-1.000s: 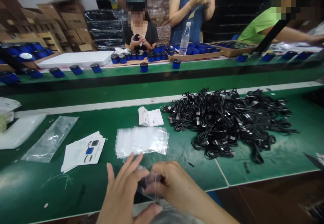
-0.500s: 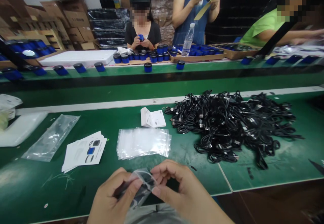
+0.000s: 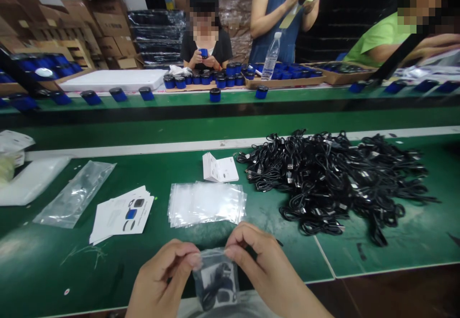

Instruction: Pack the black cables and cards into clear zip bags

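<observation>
My left hand (image 3: pixel 161 279) and my right hand (image 3: pixel 262 270) pinch the top corners of a small clear plastic bag (image 3: pixel 215 282) near the front edge of the green table (image 3: pixel 53 260). The bag hangs between them and shows a black cable and a white card inside. Just beyond my hands lies a stack of empty clear bags (image 3: pixel 206 203). A big heap of black cables (image 3: pixel 334 179) covers the table to the right.
White leaflets (image 3: pixel 122 215) and a larger clear bag (image 3: pixel 75 193) lie at left, folded cards (image 3: pixel 220 168) at centre. Beyond a conveyor, three people handle blue cylinders (image 3: pixel 215 81) beside trays and a water bottle (image 3: pixel 270 57). Cardboard boxes are stacked at the back left.
My hands turned the small bag from a crumpled bundle to hanging upright, each hand now pinching a top corner. The view shifted slightly.
</observation>
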Demonstrator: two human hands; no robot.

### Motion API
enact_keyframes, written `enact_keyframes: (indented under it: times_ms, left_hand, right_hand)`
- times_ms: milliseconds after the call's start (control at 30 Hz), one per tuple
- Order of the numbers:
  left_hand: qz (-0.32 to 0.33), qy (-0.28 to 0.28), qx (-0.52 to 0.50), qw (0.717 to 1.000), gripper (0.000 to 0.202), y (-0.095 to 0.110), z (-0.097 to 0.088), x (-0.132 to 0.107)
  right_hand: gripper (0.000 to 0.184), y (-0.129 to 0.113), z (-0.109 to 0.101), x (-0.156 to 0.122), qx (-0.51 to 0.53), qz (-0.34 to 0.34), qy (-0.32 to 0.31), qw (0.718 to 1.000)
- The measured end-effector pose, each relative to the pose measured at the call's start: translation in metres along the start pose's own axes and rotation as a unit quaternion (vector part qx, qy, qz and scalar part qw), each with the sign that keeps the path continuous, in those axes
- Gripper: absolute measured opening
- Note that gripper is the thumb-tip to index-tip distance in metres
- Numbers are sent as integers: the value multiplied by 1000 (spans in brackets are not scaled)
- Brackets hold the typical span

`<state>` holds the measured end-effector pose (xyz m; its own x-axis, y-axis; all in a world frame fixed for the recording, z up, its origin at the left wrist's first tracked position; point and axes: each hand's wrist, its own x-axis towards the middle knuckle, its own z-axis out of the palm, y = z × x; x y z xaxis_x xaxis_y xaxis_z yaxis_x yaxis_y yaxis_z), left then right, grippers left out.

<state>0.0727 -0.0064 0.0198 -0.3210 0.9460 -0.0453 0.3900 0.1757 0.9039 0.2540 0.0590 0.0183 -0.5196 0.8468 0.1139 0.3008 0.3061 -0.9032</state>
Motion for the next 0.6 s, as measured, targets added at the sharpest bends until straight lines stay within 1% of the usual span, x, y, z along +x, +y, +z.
enact_keyframes:
  times_ms: [67, 167, 300, 367, 400, 467, 533, 600]
  left_hand:
    - [28, -11, 24, 999, 21, -4, -2, 1]
    - [40, -25, 43, 998, 20, -10, -7, 3]
    - [26, -91, 76, 993, 21, -12, -12, 5]
    - [34, -112, 93, 989, 23, -11, -14, 4]
    - [42, -112, 99, 988, 24, -11, -14, 3]
    - [55, -96, 99, 989, 24, -10, -15, 2]
    - [69, -80, 98, 990, 22, -9, -14, 1]
    - [101, -84, 100, 986, 19, -9, -13, 1]
  right_hand:
    - [12, 0, -1, 0, 1, -4, -15, 1000]
    - [11, 1, -2, -1, -6, -10, -27, 1000]
    - [14, 3, -2, -3, -31, -23, -36, 999]
    - [14, 3, -2, -4, -45, -35, -37, 998]
    - [14, 3, -2, -4, -50, -41, -36, 997]
    - [14, 2, -1, -4, -53, -49, -40, 997]
    - [12, 1, 0, -4, -44, -55, -59, 996]
    - [11, 0, 1, -3, -27, -66, -75, 995]
